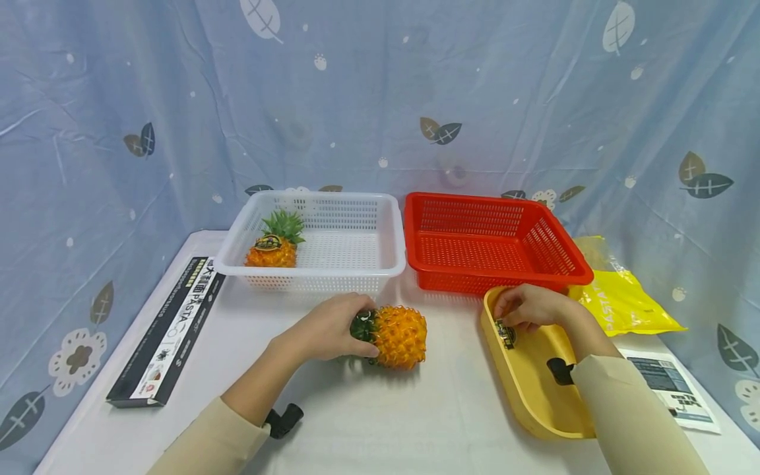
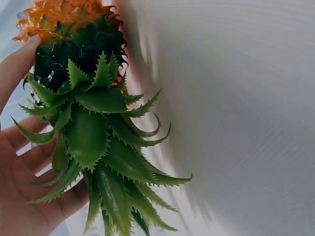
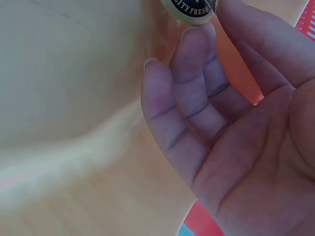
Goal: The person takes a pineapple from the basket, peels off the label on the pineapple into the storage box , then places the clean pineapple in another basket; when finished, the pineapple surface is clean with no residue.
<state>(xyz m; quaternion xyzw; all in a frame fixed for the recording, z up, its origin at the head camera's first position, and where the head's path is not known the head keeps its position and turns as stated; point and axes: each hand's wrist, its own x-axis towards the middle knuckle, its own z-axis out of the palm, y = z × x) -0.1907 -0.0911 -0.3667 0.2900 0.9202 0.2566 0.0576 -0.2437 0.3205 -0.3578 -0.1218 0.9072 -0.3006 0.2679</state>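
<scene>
An orange pineapple [image 1: 402,336] with green leaves lies on its side above the white table, its crown toward the left. My left hand [image 1: 335,328] grips it near the crown; in the left wrist view the thumb presses its skin [image 2: 74,29], with the leaves hanging past the palm. Inside the yellow tray [image 1: 549,409], my right hand [image 1: 537,308] pinches a black-and-gold round sticker [image 3: 193,10] by its edge, close to the tray's left wall. Another pineapple [image 1: 273,254], bearing a similar sticker, sits in the white basket [image 1: 320,272]. Whether the held pineapple touches the table I cannot tell.
A red basket [image 1: 475,280] stands beside the white one at the back. To the left lies a long black-and-white pasta box [image 1: 169,330]. On the right are a yellow pasta bag [image 1: 629,303] and a white packet [image 1: 677,389]. A patterned blue curtain [image 1: 380,99] encloses the table.
</scene>
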